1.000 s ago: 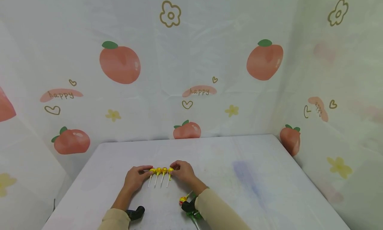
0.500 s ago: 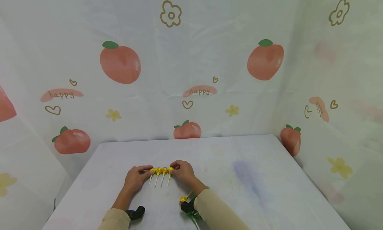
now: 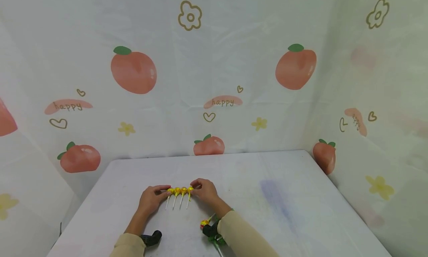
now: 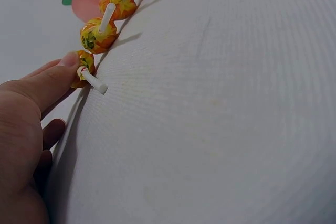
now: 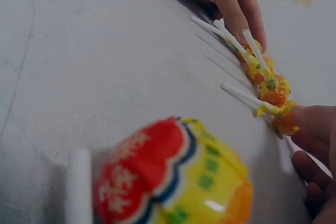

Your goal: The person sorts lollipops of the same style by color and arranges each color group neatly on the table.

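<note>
Head view: four yellow-wrapped lollipops (image 3: pixel 177 190) lie in a row on the bench (image 3: pixel 234 179); the left hand (image 3: pixel 152 198) has its fingers pinching the leftmost, the right hand (image 3: pixel 206 193) likewise the rightmost. Near the right sleeve (image 3: pixel 245 235), a red-and-yellow lollipop (image 5: pixel 176 174) carries pale characters, perhaps Chinese, too blurred to read. Behind, the wall cloth (image 3: pixel 223 102) says "happy".

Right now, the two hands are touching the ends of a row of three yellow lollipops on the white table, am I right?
Almost! The row has four yellow lollipops, not three; the head view shows them all side by side. The left hand and the right hand do touch its ends, on the white table.
</note>
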{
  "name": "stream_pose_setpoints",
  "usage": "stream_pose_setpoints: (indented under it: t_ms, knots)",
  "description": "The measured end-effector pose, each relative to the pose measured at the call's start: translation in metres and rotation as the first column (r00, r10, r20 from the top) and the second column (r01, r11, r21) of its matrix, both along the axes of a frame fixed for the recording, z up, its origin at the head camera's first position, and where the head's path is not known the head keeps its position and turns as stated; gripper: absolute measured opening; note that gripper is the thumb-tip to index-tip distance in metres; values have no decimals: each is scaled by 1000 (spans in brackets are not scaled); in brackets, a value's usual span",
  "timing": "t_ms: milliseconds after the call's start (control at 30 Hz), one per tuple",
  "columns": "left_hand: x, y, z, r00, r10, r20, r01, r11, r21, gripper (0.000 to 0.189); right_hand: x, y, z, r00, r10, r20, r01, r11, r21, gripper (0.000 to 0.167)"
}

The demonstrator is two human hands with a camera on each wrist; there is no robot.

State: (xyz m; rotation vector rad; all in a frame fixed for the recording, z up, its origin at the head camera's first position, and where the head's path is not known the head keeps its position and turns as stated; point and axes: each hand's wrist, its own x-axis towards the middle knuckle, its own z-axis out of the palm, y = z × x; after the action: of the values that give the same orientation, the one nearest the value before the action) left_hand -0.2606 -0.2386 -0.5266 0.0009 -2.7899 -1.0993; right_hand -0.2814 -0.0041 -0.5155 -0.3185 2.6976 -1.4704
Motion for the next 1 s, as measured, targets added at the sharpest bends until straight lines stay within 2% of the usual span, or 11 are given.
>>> stream_pose_setpoints:
  t_ms: [333, 433, 633, 800, 1000]
  knots:
    - [0, -2, -3, 1000, -7, -20, 6, 1000, -13, 29, 1, 14, 5, 998, 53, -31, -54, 998, -32, 16]
    - [0, -2, -4, 1000, -13, -26, 13, 1000, -11, 29, 3, 19, 9, 998, 55, -23, -56, 998, -28, 15]
    - [0, -2, -4, 999, -10, -34, 9, 1000, -12, 28, 9, 31, 20, 992, 110, -64, -110, 994, 2, 17]
    - [0, -1, -3, 999, -9, -35, 9, 1000, -9, 28, 14, 45, 28, 987, 134, -83, -136, 991, -13, 17]
    - [0, 0, -1, 999, -13, -33, 12, 1000, -10, 28, 20, 61, 31, 986, 135, -99, -136, 991, -2, 17]
